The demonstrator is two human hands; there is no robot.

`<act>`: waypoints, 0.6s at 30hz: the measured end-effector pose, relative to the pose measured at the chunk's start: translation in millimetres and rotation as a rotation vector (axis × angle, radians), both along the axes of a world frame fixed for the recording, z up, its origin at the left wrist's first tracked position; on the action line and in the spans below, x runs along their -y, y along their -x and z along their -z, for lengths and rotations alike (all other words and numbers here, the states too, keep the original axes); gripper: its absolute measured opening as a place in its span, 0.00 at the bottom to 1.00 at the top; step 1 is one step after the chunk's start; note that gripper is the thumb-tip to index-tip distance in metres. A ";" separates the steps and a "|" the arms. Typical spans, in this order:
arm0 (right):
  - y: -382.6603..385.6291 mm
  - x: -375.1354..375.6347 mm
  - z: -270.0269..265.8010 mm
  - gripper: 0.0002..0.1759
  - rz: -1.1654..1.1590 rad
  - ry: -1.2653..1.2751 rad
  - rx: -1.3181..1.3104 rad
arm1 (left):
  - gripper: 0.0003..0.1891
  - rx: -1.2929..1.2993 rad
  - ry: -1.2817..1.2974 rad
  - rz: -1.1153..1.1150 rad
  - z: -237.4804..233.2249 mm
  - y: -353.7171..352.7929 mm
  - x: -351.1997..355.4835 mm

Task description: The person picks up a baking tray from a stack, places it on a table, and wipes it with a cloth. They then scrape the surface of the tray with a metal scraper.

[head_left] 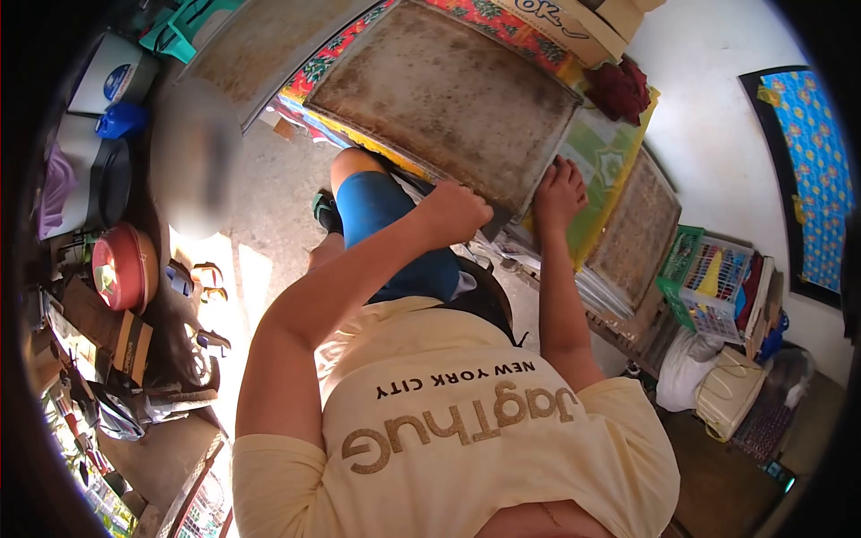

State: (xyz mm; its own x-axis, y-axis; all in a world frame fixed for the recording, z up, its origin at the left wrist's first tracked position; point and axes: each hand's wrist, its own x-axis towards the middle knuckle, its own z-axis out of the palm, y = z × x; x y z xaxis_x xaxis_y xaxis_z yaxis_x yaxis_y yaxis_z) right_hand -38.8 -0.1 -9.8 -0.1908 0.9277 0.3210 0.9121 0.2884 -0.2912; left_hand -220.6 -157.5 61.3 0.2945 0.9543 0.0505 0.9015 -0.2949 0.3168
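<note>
A large, stained metal tray (448, 99) lies on the table over a red patterned cloth. My left hand (457, 215) is closed in a fist at the tray's near edge, beside a small dark grey flat piece (496, 224); what the fingers hold is hidden. At the tray's near right corner, my right hand (560, 193) has its fingers curled against the rim, above a green and yellow cloth (596, 148).
A second tray (632, 233) rests on a stack at the right. Beyond are a cardboard box (574, 27), a dark red cloth (619, 90) and a plastic basket (713, 282). At the left stand a red basin (121, 267) and a blue container (121, 119).
</note>
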 end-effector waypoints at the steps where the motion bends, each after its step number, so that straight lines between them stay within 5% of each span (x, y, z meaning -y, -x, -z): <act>1: 0.4 -0.6 -0.2 0.20 0.004 0.005 0.011 | 0.06 -0.028 -0.026 0.014 0.6 -0.7 2.7; 18: 2.9 3.1 -5.7 0.19 -0.009 -0.024 0.032 | 0.08 -0.060 -0.101 -0.039 11.1 -3.6 -9.1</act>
